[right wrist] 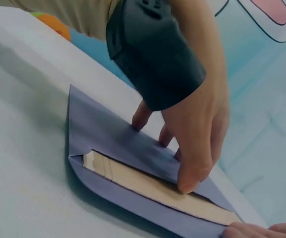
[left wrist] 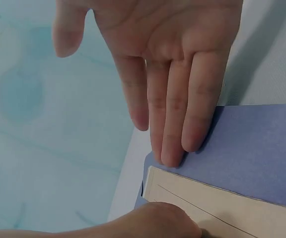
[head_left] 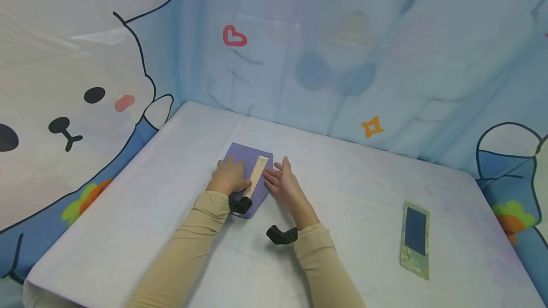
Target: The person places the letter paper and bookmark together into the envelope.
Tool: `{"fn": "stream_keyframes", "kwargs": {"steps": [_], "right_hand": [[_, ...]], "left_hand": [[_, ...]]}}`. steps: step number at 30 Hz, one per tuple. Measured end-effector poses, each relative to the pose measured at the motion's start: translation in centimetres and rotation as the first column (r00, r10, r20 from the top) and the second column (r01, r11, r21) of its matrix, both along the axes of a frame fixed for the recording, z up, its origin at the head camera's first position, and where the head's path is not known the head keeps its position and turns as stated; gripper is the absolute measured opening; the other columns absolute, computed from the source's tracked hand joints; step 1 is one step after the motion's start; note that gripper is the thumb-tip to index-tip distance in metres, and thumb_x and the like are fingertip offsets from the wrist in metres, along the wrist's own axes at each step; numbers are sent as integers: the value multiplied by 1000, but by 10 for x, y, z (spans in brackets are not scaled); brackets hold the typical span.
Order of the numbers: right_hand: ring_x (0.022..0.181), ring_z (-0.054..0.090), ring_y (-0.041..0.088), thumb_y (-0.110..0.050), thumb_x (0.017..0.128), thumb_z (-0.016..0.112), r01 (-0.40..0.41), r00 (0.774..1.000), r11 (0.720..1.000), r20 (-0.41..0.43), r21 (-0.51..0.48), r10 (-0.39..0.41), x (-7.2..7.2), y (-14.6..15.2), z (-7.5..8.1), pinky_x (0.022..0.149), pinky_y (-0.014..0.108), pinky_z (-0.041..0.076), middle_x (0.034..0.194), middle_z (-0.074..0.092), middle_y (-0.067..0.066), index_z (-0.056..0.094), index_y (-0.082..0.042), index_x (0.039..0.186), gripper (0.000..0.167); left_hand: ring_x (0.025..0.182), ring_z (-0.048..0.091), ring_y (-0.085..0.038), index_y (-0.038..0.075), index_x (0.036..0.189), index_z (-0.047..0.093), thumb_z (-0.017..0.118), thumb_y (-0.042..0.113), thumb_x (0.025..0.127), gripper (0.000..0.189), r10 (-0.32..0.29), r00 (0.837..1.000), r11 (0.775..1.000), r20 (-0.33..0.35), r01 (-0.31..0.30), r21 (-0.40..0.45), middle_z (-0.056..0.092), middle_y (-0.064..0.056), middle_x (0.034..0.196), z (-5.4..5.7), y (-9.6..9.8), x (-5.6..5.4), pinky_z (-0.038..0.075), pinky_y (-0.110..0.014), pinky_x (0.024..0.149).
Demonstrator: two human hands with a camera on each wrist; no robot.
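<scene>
A purple folded paper cover (head_left: 247, 156) lies flat on the white table, with a long cream strip (head_left: 258, 172) showing between its two sides. My left hand (head_left: 228, 176) rests on the left side of the cover. In the right wrist view its fingertips touch the purple paper and its thumb (right wrist: 190, 178) presses at the strip's edge. My right hand (head_left: 286, 185) is at the cover's right edge, palm turned inward. The left wrist view shows its straight fingers (left wrist: 175, 124) with the tips at the purple side (left wrist: 262, 144), beside the strip.
To the right on the white tablecloth (head_left: 351, 203) lies a flat green patterned packet (head_left: 415, 260) with a dark blue panel. A cartoon-printed curtain (head_left: 274, 75) hangs behind and beside the table. Each wrist carries a black camera mount (head_left: 282, 235).
</scene>
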State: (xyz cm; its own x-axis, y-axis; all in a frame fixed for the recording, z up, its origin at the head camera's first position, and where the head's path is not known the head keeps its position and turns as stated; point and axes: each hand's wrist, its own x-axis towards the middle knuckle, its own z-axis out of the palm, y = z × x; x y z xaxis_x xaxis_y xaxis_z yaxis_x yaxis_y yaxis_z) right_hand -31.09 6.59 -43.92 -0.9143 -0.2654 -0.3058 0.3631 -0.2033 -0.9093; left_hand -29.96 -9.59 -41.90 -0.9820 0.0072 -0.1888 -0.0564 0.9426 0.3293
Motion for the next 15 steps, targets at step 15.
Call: {"fn": "stream_keyframes", "kwargs": {"steps": [15], "right_hand": [[145,22,27,-57,99,13,27,998,984,-57,-178,-37,-8,-6,-21,117,35,20,157,17,19,2,-5,152,75]], "left_hand": [[127,38,-46,5,134,51,64,36,87,58,2,1000,1000,13,-2,-19,39,-27,139,-1,1,-1,44,-57,92]]}}
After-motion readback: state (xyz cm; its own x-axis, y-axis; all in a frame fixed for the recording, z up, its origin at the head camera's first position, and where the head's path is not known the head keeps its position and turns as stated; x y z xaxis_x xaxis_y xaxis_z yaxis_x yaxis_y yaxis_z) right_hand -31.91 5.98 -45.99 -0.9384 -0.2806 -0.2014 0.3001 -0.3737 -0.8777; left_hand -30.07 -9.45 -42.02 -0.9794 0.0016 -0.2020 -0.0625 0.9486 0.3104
